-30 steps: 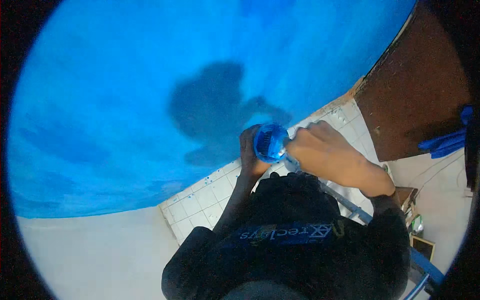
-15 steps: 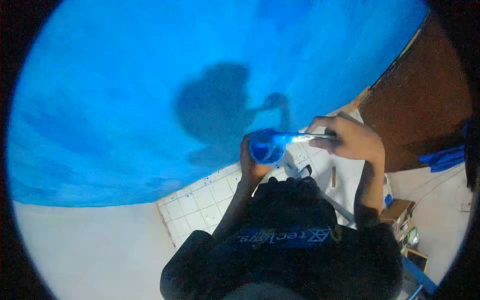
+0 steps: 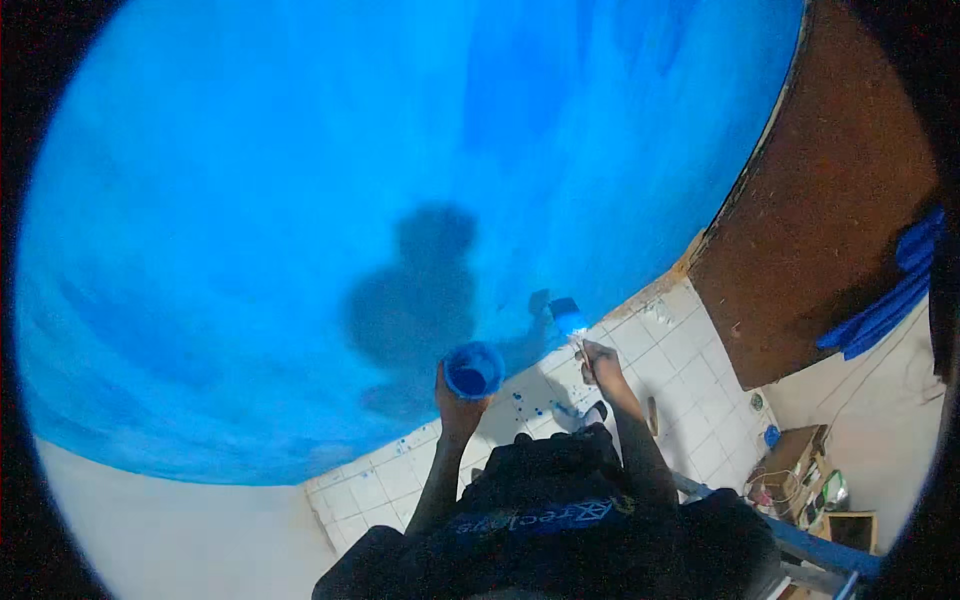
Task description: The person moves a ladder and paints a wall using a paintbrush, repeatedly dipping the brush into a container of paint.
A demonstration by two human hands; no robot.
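Note:
My left hand [image 3: 461,412] is wrapped round a round tub of blue paint [image 3: 492,362], whose open top faces up, with darker paint inside. To its right, my right hand [image 3: 602,364] grips the handle of a wide paintbrush [image 3: 568,318]. The bristles are loaded with blue and point away from me, toward the wall [image 3: 330,130], which is coated in uneven light and deeper blue. Shadows of me and the brush fall on it. Whether the bristles touch the wall I cannot tell.
White floor tiles [image 3: 690,345] below carry blue drips. A brown panel [image 3: 810,180] adjoins the wall on the right, with blue cloth [image 3: 880,300] beside it. A wooden box of odds and ends [image 3: 795,455] and blue ladder-like rails [image 3: 825,550] are at lower right.
The brush has come away from the tub and now points up toward the wall. My right hand has moved left and down, and the left hand with the tub also went down and left.

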